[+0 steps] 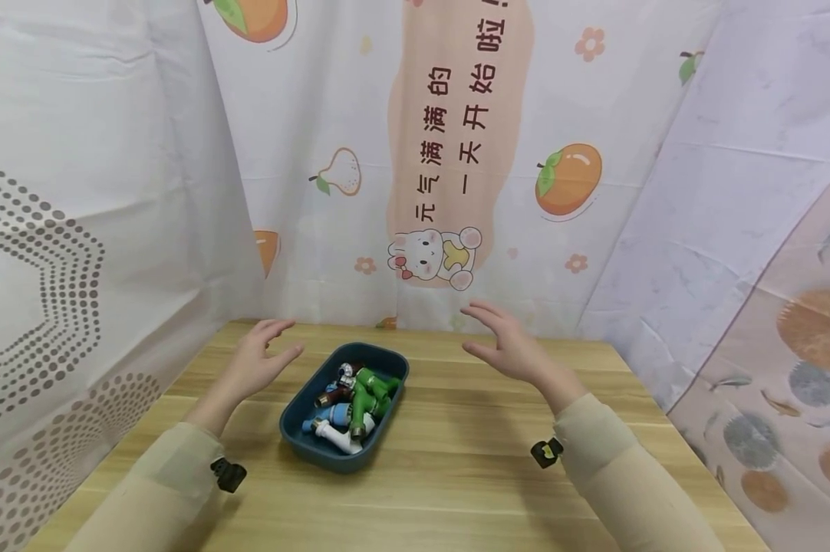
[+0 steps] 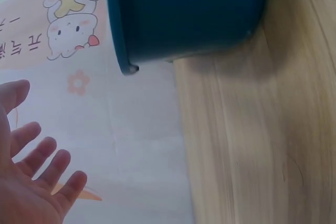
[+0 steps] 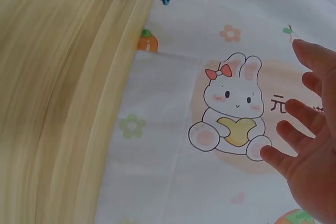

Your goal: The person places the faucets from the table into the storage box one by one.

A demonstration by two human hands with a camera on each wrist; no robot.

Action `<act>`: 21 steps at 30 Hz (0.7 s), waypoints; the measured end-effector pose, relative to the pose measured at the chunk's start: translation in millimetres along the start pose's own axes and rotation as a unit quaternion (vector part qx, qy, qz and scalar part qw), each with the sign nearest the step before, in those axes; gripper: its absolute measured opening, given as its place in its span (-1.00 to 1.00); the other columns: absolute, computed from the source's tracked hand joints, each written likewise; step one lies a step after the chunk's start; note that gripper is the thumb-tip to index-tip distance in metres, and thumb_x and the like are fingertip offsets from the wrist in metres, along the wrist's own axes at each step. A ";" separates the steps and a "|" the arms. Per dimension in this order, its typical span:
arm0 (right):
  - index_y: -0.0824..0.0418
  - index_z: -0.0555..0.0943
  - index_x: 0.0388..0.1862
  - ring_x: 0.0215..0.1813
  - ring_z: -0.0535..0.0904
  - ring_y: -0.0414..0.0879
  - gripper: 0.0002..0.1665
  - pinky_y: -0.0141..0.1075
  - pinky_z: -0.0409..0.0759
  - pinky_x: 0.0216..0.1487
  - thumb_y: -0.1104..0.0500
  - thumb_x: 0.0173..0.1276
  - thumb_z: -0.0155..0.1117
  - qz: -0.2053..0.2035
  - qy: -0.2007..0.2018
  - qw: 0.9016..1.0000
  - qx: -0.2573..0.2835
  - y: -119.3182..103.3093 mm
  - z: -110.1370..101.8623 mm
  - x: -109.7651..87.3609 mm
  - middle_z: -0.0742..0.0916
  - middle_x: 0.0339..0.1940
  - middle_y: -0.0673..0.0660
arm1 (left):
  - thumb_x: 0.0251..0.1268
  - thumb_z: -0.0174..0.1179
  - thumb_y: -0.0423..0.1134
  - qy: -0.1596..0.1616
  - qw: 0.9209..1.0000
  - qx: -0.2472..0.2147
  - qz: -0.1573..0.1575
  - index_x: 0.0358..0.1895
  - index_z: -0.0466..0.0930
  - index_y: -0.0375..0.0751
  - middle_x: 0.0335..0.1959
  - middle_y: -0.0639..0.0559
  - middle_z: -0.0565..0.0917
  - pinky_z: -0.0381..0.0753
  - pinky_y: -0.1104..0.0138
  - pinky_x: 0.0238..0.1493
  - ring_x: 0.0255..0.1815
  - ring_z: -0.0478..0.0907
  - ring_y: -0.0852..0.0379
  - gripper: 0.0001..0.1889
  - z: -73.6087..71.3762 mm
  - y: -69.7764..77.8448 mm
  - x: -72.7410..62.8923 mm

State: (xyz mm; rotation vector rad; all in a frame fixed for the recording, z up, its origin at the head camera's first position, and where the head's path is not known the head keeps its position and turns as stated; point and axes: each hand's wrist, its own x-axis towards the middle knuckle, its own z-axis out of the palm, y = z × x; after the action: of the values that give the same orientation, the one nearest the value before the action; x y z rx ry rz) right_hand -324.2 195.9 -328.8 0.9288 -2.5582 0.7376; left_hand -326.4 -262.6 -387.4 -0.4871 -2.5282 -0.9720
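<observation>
A dark teal bin point(image 1: 293, 434) stands on the table, left of its middle. Inside lie several small pipe-shaped pieces with metallic bands: green ones point(image 1: 363, 402), a white one point(image 1: 337, 437), a blue one point(image 1: 335, 415) and a brown one point(image 1: 334, 396), partly overlapping. My left hand point(image 1: 258, 360) hovers just left of the bin, fingers spread and relaxed, holding nothing. To the bin's right, well apart from it, my right hand point(image 1: 508, 345) is raised over the table with loose fingers and an empty palm. Both wrist views show the bin's outer wall point(image 2: 189, 14) but hide its contents.
The wooden table point(image 1: 456, 460) runs back to a printed curtain point(image 1: 360, 230) with fruit and a rabbit on it. More curtains hang at the left point(image 1: 146, 192) and right point(image 1: 746, 230). A small black device sits on each wrist.
</observation>
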 end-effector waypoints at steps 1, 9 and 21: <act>0.15 0.41 0.51 0.52 0.26 0.22 -0.25 0.17 0.23 0.45 0.05 0.40 0.41 0.004 -0.001 1.000 -0.001 1.6 -0.5 -2.2 0.38 0.54 0.23 | 0.44 0.27 -0.06 0.000 1.000 0.009 0.003 0.41 0.42 -0.35 0.36 -0.35 0.41 0.38 -0.28 0.22 0.31 0.37 -0.36 -0.38 -0.6 -0.8 -0.1; 0.16 0.38 0.53 0.58 0.14 0.24 -0.23 0.21 0.16 0.47 -0.05 0.43 0.36 0.014 0.000 1.000 -0.026 17.7 1.8 -20.5 0.34 0.57 0.26 | 0.41 0.29 -0.07 0.004 0.998 0.060 0.022 0.44 0.39 -0.35 0.45 -0.36 0.33 0.22 -0.36 0.30 0.42 0.23 -0.44 -0.35 -1.4 -7.7 -3.2; 0.15 0.23 0.62 0.61 -0.03 0.30 -0.13 0.31 -0.01 0.48 -0.14 0.48 0.26 0.026 -0.014 0.996 -0.079 43.1 8.1 -43.2 0.22 0.63 0.28 | 0.42 0.23 0.09 -0.021 0.989 0.146 0.031 0.48 0.34 -0.34 0.53 -0.32 0.25 0.11 -0.39 0.34 0.47 0.16 -0.41 -0.26 3.4 -23.5 -13.8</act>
State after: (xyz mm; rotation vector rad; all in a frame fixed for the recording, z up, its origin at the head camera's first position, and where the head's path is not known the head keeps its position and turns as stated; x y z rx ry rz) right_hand -321.9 241.2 -370.5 0.8295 -2.6294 0.5311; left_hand -325.7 -279.1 -409.3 -0.4975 -2.6170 -0.5591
